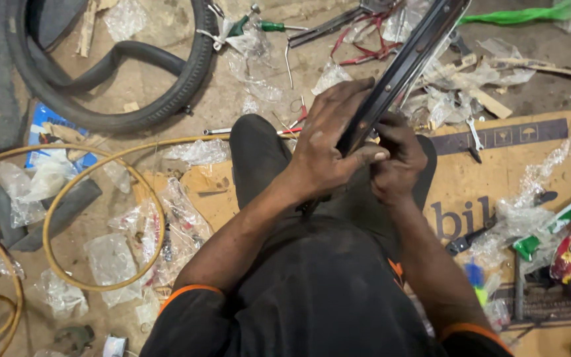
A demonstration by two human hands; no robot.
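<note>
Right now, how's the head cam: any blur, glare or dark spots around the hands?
Head view: both hands, left hand and right hand, are fairly sharp on the black rim; dark trousers lose detail; plastic wrappers glint mildly; edges look slightly soft.

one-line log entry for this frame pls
left hand: grips black wheel rim | right hand: closed at rim's lower end | tyre, inner tube: on floor

Black short-sleeved shirt with orange cuff trim, dark trousers.
</note>
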